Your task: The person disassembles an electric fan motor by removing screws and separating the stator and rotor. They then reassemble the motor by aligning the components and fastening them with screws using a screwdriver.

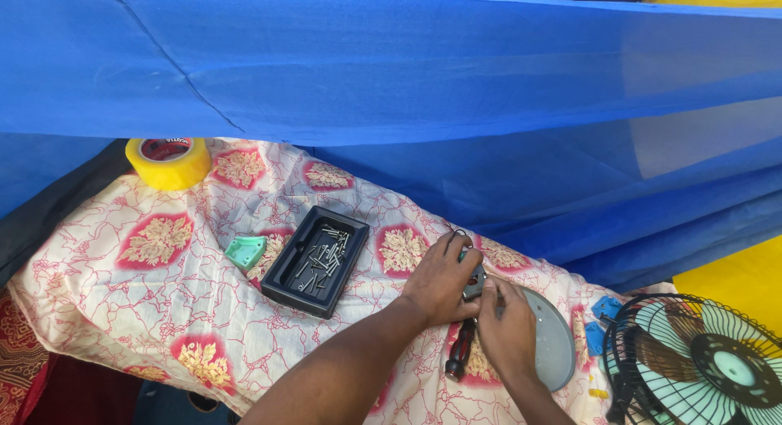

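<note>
My left hand (440,278) rests over a small dark part (474,283) on the patterned cloth, fingers curled around it. Close on its right, my right hand (507,327) presses down beside that part, its fingers closed; what it holds is hidden. A grey round disc (556,343) lies under and to the right of my right hand. A screwdriver with a black and red handle (459,353) lies on the cloth just below both hands.
A black tray (281,274) with several screws sits left of my hands, a small green plastic piece (245,250) beside it. A yellow tape roll (169,162) stands far left. A fan with a black wire guard (700,364) is at lower right. Blue fabric (407,67) hangs behind.
</note>
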